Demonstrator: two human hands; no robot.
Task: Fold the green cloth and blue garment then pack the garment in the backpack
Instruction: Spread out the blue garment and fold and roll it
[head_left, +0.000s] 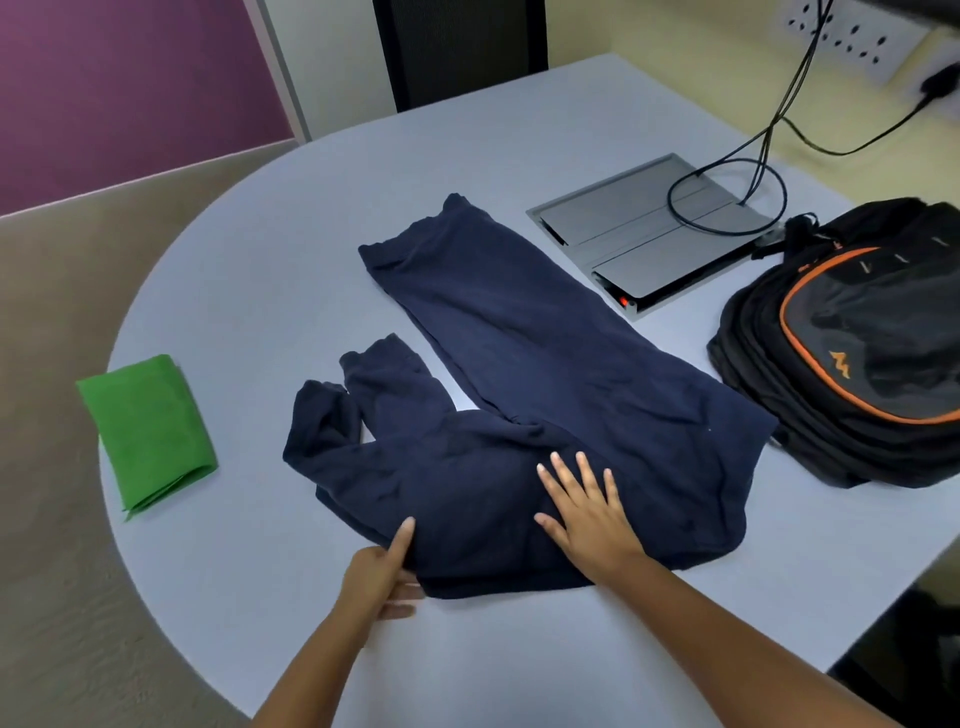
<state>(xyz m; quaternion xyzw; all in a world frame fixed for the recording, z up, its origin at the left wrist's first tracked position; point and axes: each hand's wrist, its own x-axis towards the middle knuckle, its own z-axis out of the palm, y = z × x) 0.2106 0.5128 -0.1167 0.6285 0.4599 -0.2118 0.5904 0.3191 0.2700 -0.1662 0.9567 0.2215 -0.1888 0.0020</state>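
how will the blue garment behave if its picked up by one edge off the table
Probably floppy: the blue garment lies creased and bunched, so it would likely droop and lose its fold. It looks thin and fairly light, lying flat under the right hand. It may slide easily on the smooth table, which could be why the left hand holds its near edge.

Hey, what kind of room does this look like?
Probably an office or meeting room: a rounded grey table with a built-in cable box, wall sockets with cables plugged in, and a partition wall.
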